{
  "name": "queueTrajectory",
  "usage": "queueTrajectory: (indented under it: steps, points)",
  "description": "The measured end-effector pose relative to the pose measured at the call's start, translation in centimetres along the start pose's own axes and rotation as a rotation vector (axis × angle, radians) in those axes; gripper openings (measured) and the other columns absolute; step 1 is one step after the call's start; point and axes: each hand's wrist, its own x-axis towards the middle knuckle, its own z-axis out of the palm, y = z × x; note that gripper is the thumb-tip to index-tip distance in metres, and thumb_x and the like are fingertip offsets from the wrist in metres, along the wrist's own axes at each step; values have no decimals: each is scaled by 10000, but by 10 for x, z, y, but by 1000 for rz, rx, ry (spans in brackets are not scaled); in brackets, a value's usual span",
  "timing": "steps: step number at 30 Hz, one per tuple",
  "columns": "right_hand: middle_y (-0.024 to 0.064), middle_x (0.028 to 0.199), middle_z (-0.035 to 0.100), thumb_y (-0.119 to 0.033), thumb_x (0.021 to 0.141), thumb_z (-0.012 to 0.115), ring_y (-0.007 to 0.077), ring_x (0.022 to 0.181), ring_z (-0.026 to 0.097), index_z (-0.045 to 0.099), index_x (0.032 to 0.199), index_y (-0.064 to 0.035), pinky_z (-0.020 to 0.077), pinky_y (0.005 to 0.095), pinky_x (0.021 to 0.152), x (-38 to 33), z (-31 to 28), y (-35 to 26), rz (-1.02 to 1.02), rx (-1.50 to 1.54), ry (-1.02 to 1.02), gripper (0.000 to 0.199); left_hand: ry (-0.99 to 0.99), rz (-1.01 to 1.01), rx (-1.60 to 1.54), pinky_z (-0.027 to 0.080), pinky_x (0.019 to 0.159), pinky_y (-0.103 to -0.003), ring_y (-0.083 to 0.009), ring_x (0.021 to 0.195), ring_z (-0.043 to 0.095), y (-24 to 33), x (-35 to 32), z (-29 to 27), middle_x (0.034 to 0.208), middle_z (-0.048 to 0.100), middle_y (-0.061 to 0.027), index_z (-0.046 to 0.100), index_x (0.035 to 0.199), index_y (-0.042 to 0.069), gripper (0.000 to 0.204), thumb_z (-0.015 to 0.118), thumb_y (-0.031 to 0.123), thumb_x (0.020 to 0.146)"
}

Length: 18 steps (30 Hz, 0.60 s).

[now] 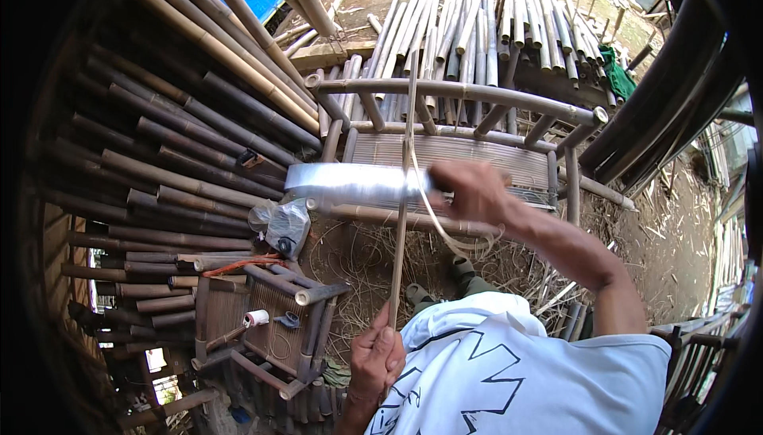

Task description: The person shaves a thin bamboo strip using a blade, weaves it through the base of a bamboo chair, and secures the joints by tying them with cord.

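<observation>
My left hand (pixel 377 355) is closed round the lower end of a long, thin bamboo strip (pixel 400 264), which points away from me, nearly upright in the picture. My right hand (pixel 475 189), somewhat blurred, grips a large broad-bladed knife by its handle. The shiny knife blade (pixel 342 181) lies crosswise over the strip and points left. From the strip near the blade, a thin pale shaving (pixel 433 216) curls down toward the right. Beyond the knife stands a bamboo bench (pixel 453 89) with a slatted seat.
Dark bamboo poles (pixel 183 189) fill the left side. More cut poles (pixel 445 30) lie beyond the bench. A small bamboo chair (pixel 314 340) at lower left bears a tape roll (pixel 256 318). A clear plastic bag (pixel 288 224) sits near it. Shavings litter the ground (pixel 350 252).
</observation>
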Motion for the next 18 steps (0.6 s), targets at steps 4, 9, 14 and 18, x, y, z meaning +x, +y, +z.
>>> queueTrajectory:
  steps: [4,9,14,18]
  points:
    - [59,566,538,-430,1003,512,110,396,413,576,901,-65,371,281,326,12,-14,35,255,146,112,384,-5,-38,2,315,376,-192,-47,413,309,-10,-10,8,574,359,16,374,1487,57,459,435,177,1048]
    - [65,642,654,-449,991,510,143,435,529,594,882,-72,408,339,352,23,-43,72,248,95,112,401,2,-20,71,317,378,-192,-51,407,296,-15,-5,20,569,357,12,388,1480,62,453,439,181,1046]
    - [51,559,558,-507,979,497,187,428,510,579,861,-135,414,384,417,15,-51,68,21,-27,125,399,-1,-57,19,317,384,-195,-53,412,297,-24,0,34,569,359,11,391,1481,70,452,441,173,1044]
    - [90,592,563,-605,956,481,202,492,549,606,898,-88,420,387,435,26,-69,125,147,-210,114,535,10,-50,38,314,386,-195,-52,409,293,-29,9,52,568,362,9,392,1479,68,451,443,168,1042]
